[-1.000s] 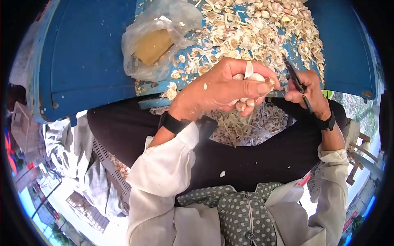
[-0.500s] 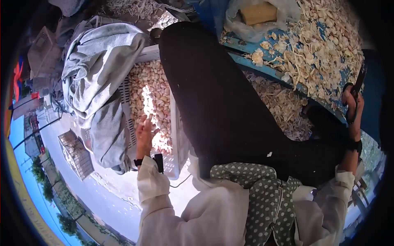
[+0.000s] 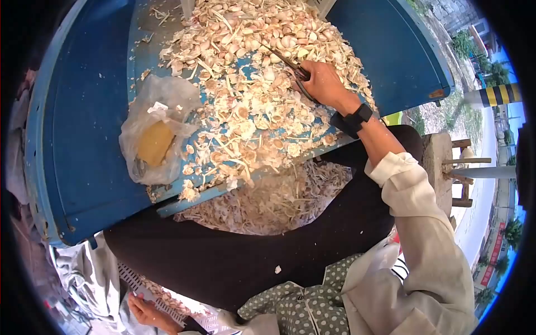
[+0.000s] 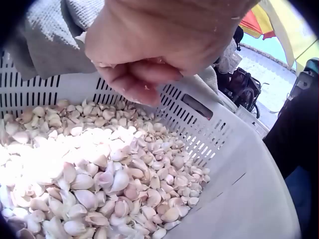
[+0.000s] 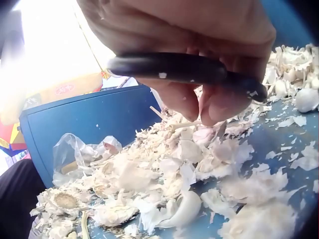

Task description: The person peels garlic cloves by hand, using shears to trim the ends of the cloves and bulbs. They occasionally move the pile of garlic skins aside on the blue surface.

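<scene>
My right hand (image 3: pixel 326 84) reaches over the heap of garlic on the blue table and holds black-handled scissors (image 3: pixel 286 60), blades pointing away. In the right wrist view its fingertips come down right at the papery garlic skins (image 5: pixel 194 159), beneath the scissors' handle (image 5: pixel 164 67). My left hand (image 3: pixel 148 312) is low at the left, beside my thigh. The left wrist view shows this hand (image 4: pixel 154 55) above a light plastic crate (image 4: pixel 249 184) of loose garlic cloves (image 4: pixel 124 189), its fingers loosely curled with nothing seen in them.
A clear plastic bag (image 3: pixel 139 120) with a tan block inside lies at the table's left. Garlic scraps (image 3: pixel 262 204) fill the space between the knees. Grey cloth (image 4: pixel 50 55) drapes over the crate's rim. A wooden stool (image 3: pixel 438 167) stands at the right.
The left hand has gone from holding garlic cloves above my lap to the crate, now without them. My right hand has moved forward over the heap with the scissors. The head view swung left and back.
</scene>
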### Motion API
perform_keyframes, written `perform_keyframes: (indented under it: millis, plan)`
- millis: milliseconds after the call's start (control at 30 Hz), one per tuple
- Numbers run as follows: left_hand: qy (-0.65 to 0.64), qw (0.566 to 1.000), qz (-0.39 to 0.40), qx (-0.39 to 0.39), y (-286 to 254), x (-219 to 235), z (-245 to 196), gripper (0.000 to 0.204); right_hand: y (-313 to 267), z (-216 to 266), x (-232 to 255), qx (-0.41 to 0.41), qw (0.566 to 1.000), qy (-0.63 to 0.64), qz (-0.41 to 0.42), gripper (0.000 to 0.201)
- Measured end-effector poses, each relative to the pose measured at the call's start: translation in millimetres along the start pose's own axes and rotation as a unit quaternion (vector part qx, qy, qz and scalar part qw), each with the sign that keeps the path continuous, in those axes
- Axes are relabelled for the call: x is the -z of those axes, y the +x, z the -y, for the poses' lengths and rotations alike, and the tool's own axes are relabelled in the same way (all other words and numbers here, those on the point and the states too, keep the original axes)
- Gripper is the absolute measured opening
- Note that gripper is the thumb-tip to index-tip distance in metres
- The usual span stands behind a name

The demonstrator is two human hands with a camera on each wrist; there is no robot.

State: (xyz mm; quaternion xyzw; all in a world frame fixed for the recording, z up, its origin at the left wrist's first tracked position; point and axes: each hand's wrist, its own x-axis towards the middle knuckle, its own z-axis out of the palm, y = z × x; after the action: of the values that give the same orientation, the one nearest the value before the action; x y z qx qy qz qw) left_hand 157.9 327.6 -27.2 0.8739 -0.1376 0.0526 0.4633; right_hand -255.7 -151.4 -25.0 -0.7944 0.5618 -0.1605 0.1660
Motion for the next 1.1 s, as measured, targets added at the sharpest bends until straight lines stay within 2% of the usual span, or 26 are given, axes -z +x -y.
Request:
perform_keyframes:
  millis: [33,100,167,200,267,300,333,367,433,467,533,567,600,633,667,700,767,800,833,1000,1067,1100]
  plan:
    - [0.002,1.0,-0.001,-0.005,-0.9,-8.1,-32.0,0.024,2.3,-4.5,-0.1,-0.001,1.0,0.005,-0.001,0.015]
    - [-0.119,0.988,0.065,-0.07,-1.7,-24.4,-89.5,0.025,7.5,-13.4,-0.7,0.059,0.998,-0.001,0.007,0.016]
    - [-0.218,0.949,0.213,-0.078,-18.1,-50.7,-152.2,0.027,1.9,-3.2,11.7,0.05,0.997,0.061,-0.005,0.02]
    - [-0.228,0.915,0.319,-0.093,-30.9,-68.8,-181.7,0.029,-1.3,0.5,21.4,0.06,0.995,0.074,0.01,0.023]
    - [-0.243,0.81,0.525,-0.095,-58.1,-115.0,-233.9,0.029,-13.3,21.0,43.5,0.055,0.987,0.144,0.046,0.03]
    - [-0.248,0.783,0.569,-0.04,-75.7,-144.4,-253.4,0.032,-18.6,32.6,53.5,0.053,0.986,0.15,0.045,0.03]
    - [-0.251,0.756,0.604,-0.012,-93.4,-174.3,-268.1,0.037,-22.6,42.6,62.7,0.13,0.982,0.115,0.069,0.027]
    - [-0.252,0.732,0.632,-0.027,-108.5,-200.7,-275.8,0.038,-27.0,51.3,68.8,0.206,0.971,0.078,0.093,0.024]
    - [-0.196,0.68,0.707,-0.001,-123.8,-239.1,-281.1,0.035,-35.8,71.0,68.6,0.234,0.954,0.108,0.152,0.026]
    - [-0.19,0.68,0.709,-0.001,-129.6,-247.5,-278.6,0.035,-38.4,77.4,58.7,0.282,0.942,0.127,0.128,0.025]
    - [-0.307,0.664,0.681,0.028,-134.9,-257.7,-269.1,0.029,-41.4,82.6,38.6,0.294,0.932,0.18,0.111,0.026]
    - [-0.301,0.668,0.68,0.031,-131.0,-259.6,-262.1,0.029,-43.9,85.8,31.3,0.294,0.926,0.219,0.093,0.028]
    - [-0.305,0.661,0.68,0.078,-123.4,-261.3,-255.9,0.027,-45.9,86.9,28.7,0.297,0.923,0.225,0.096,0.028]
    - [-0.312,0.655,0.678,0.123,-115.9,-263.0,-250.4,0.024,-48.2,85.5,29.2,0.253,0.942,0.204,0.079,0.033]
    - [-0.354,0.662,0.634,0.187,-116.7,-264.4,-246.0,0.019,-51.3,84.5,30.2,0.207,0.959,0.183,0.063,0.039]
    - [-0.354,0.665,0.631,0.187,-115.1,-266.1,-241.2,0.019,-54.5,83.6,32.9,0.21,0.958,0.184,0.065,0.039]
    - [-0.464,0.613,0.578,0.273,-115.6,-270.9,-235.5,0.015,-63.7,77.5,42.3,0.124,0.98,0.096,0.122,0.051]
    - [-0.472,0.612,0.574,0.271,-115.9,-272.1,-236.5,0.025,-70.0,72.9,38.1,0.135,0.98,0.092,0.112,0.055]
    - [-0.473,0.61,0.575,0.272,-116.6,-271.3,-237.5,0.025,-74.4,69.3,34.5,0.134,0.981,0.089,0.112,0.055]
    - [-0.45,0.668,0.567,0.172,-121.6,-266.6,-234.9,0.026,-79.7,68.8,33.1,0.142,0.984,0.012,0.104,0.052]
    - [-0.454,0.669,0.567,0.16,-121.9,-266.2,-234.5,0.027,-79.8,70.5,36.5,0.147,0.984,-0.014,0.102,0.051]
    - [-0.458,0.67,0.566,0.146,-121.3,-266.0,-234.1,0.028,-78.8,71.3,38.5,0.137,0.982,-0.008,0.129,0.05]
